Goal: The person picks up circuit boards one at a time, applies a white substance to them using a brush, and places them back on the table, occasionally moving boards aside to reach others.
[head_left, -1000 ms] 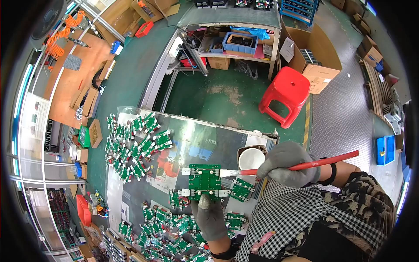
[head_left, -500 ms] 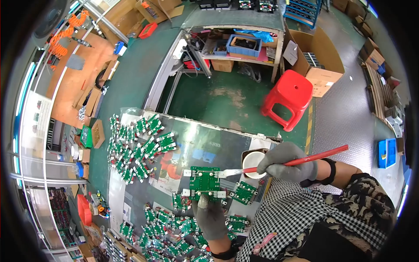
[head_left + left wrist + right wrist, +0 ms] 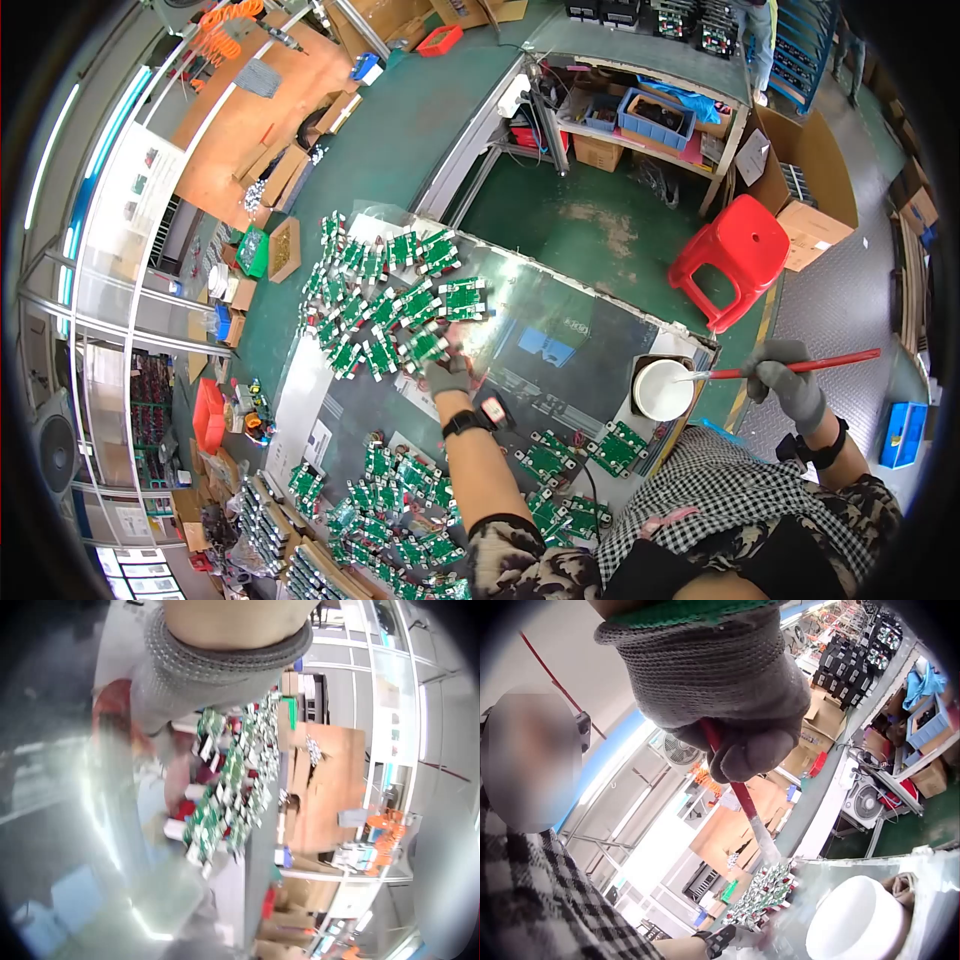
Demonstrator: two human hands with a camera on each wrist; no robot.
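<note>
In the head view my gloved left hand [image 3: 447, 376] grips a green circuit board [image 3: 428, 345] by its near edge, at the near side of a pile of similar boards [image 3: 385, 305]. The held board is blurred, and the palm side of the hand is hidden. My gloved right hand [image 3: 790, 385] holds a red-handled brush [image 3: 835, 361], its pale bristles at the rim of a white cup [image 3: 662, 390]. From the right wrist view, fingers curl round the brush's red handle [image 3: 741, 796], and the white cup [image 3: 859, 922] stands below to the right.
More circuit boards [image 3: 400, 510] lie across the near part of the table, with a few [image 3: 617, 447] closer to the cup. A dark cable [image 3: 590, 470] runs near them. Beyond the table's edge stand a red stool [image 3: 735, 255] and a cardboard box [image 3: 815, 190].
My left hand has carried the board from the table's middle forward and left to the far pile. The right hand has drawn the brush away from the board, back to the cup.
</note>
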